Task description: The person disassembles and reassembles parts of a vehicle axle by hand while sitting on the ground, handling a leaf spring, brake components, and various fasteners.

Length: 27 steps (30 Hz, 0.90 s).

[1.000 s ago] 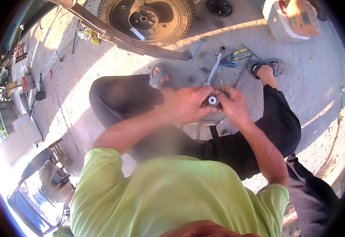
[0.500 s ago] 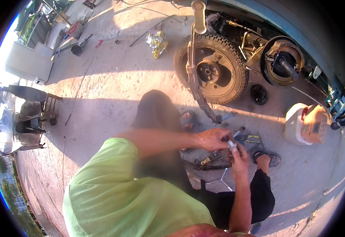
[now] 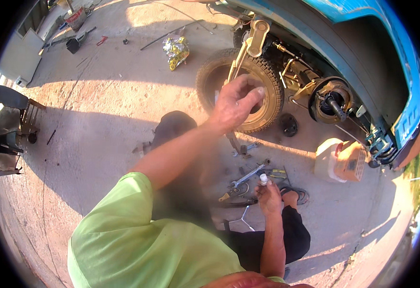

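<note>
My left hand (image 3: 231,104) is raised in front of the leaf spring (image 3: 259,33) and the wheel (image 3: 270,96), its fingers loosely curled and a little apart, with nothing visible in them. The spring hangs from a shackle beside the vehicle's exposed hub (image 3: 335,103). My right hand (image 3: 269,200) grips a small white cylindrical piece (image 3: 263,179) upright above the scattered tools: a silver wrench (image 3: 246,176), yellow-handled pliers (image 3: 278,174) and other small items on the concrete below.
A blue vehicle body (image 3: 407,67) overhangs the right side. Beside it sit a white plastic container with a brick (image 3: 352,161) and a black round part (image 3: 288,125). A yellow-and-silver bag (image 3: 175,52) lies farther off. At left are a wooden seat (image 3: 30,120) and a bucket (image 3: 75,19).
Both hands were together on the white piece; my left has left it and risen toward the spring, while my right keeps the piece. The view has swung toward the vehicle.
</note>
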Each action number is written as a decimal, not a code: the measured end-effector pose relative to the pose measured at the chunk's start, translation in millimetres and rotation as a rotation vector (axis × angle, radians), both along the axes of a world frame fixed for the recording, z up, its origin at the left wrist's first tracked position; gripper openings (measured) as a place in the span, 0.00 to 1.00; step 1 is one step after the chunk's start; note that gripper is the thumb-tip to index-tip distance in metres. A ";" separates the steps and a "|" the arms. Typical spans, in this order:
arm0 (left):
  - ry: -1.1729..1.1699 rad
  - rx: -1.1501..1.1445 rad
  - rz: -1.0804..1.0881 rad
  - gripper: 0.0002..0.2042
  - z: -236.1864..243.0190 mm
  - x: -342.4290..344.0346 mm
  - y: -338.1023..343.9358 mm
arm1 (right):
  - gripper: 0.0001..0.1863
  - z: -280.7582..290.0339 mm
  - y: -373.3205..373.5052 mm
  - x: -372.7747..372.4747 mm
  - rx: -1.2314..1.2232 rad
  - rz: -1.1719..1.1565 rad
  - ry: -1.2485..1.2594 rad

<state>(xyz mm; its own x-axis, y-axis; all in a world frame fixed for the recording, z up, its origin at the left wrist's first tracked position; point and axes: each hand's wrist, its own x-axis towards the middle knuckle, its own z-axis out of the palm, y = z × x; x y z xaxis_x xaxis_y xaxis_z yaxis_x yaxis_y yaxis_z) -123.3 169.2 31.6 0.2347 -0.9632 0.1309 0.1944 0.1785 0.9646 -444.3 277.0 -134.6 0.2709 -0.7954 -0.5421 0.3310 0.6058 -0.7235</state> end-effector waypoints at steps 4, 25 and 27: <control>0.022 -0.154 0.409 0.15 37.9 45.9 -38.9 | 0.15 -1.1 16.3 4.7 0.126 -0.038 -0.067; 0.110 -0.188 -0.057 0.45 -4.3 97.7 -113.2 | 0.16 101.3 -70.2 127.9 -0.005 0.059 -0.057; 0.004 -0.188 -0.038 0.47 2.4 97.7 -115.8 | 0.16 107.1 -77.3 132.8 -0.027 0.101 -0.063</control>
